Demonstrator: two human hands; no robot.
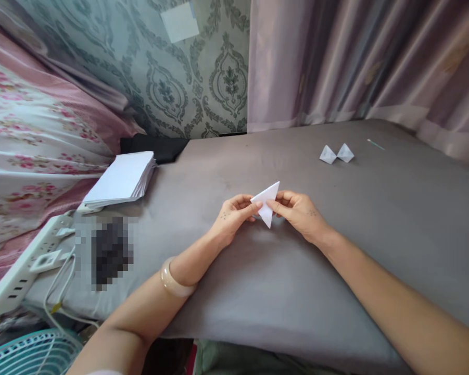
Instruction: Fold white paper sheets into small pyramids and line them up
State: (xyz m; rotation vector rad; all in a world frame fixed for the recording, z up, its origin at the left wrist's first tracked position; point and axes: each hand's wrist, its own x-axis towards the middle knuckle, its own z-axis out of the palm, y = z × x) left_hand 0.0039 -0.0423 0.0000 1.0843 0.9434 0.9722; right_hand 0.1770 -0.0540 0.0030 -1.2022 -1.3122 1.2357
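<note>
Between both hands is a small piece of folded white paper (266, 200) with pointed corners, held above the grey-covered table (234, 291). My left hand (237, 214) pinches its left side, thumb on top and fingers behind. On the right side my right hand (299, 212) grips it the same way, its thumb pressing near the middle. The fingertips behind the paper are partly hidden. Farther back on the right, two small folded paper shapes (328, 154) stand side by side with points upward.
A stack of white paper (119, 177) lies at the left by a black cloth-like item (156, 148). A white power strip (27, 260) with cables runs along the left edge, above a teal basket-like object (31, 354). A thin stick (376, 144) lies far right. Curtains (316, 62) hang behind.
</note>
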